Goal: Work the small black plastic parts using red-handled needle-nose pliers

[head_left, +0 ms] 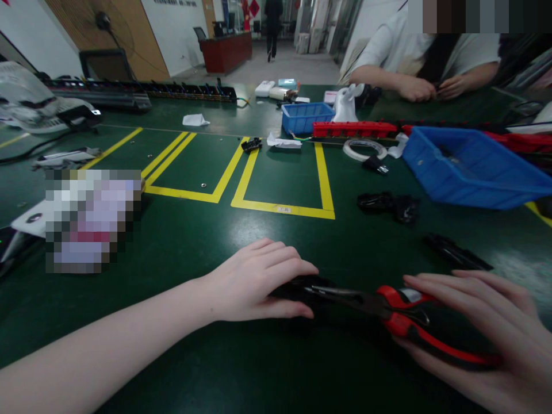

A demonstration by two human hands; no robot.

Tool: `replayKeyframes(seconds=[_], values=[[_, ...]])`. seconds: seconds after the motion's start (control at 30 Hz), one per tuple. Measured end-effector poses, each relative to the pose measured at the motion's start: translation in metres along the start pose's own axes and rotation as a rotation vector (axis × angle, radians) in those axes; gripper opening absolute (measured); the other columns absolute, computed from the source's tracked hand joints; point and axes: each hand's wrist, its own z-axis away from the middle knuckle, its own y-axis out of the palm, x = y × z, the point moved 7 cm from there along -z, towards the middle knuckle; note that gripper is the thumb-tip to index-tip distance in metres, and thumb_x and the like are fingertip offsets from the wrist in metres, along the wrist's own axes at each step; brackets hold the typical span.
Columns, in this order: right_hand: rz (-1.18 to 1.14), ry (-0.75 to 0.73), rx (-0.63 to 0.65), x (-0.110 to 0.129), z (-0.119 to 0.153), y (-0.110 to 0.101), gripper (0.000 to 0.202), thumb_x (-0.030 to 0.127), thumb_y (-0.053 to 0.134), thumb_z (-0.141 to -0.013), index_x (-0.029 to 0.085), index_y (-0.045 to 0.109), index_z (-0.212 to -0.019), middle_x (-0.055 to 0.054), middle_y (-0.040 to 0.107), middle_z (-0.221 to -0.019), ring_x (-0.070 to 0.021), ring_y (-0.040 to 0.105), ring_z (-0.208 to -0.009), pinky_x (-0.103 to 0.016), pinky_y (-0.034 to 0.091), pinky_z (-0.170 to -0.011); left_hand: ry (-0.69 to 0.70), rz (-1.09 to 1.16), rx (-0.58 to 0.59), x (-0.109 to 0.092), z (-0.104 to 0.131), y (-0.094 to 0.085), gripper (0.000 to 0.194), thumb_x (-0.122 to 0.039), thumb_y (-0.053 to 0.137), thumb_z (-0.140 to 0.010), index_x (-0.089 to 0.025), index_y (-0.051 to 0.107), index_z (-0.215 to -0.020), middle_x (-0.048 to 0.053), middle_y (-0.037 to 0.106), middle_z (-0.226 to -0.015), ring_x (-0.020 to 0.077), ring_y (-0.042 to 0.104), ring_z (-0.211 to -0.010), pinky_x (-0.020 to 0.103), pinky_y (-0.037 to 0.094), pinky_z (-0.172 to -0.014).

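My left hand (267, 282) is closed around a small black part (297, 286) low over the green table, thumb below and fingers above. Most of that part is hidden by the hand and the dark background. In my right hand (491, 328) is a pair of needle-nose pliers (399, 328) with red and black handles and a spring between them. Their long jaws point left and their tips meet the black part. Whether the jaws grip it I cannot tell. Beyond my right hand lie a black plastic piece (457, 252) and another black piece (388, 206).
A blue bin (474, 167) stands at the right, a smaller blue bin (307, 118) farther back. A tape roll (364, 150) lies between them. Yellow tape (282, 209) marks the green table (185, 230). A blurred-out object (95, 224) is at left. Across the table sits a person (422, 69).
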Motion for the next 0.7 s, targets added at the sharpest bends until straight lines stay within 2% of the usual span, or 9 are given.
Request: replayKeyframes(seconds=[0.13,0.4,0.7], values=[[-0.071,0.033,0.006,0.0,-0.0011,0.0002,0.05,0.047,0.054,-0.086,0.038,0.047,-0.135,-0.003,0.066,-0.109,-0.0334,0.061,-0.103,-0.052,0.047,-0.091,0.0,-0.01,0.003,0.0,0.0001,0.0,0.04,-0.045,0.06,-0.094,-0.016,0.057,-0.121,0.007,0.068,-0.107,0.0191,0.063,-0.096,0.031,0.048,-0.082],[-0.119,0.036,0.012,-0.0009,-0.0025,0.0017,0.054,0.043,0.06,-0.081,0.039,0.05,-0.134,-0.002,0.067,-0.108,-0.0349,0.064,-0.099,-0.054,0.05,-0.086,0.003,-0.027,0.017,0.0001,0.0008,0.0003,0.039,-0.041,0.062,-0.093,-0.016,0.056,-0.123,0.008,0.067,-0.113,0.0203,0.062,-0.102,0.032,0.047,-0.088],[-0.12,0.018,0.011,0.0023,-0.0034,-0.0007,0.053,0.043,0.057,-0.081,0.038,0.05,-0.134,-0.003,0.068,-0.107,-0.0349,0.064,-0.099,-0.054,0.049,-0.089,0.051,-0.009,0.028,-0.0024,0.0008,0.0024,0.042,-0.05,0.056,-0.095,-0.014,0.059,-0.116,0.005,0.07,-0.101,0.0178,0.064,-0.091,0.032,0.045,-0.087]])
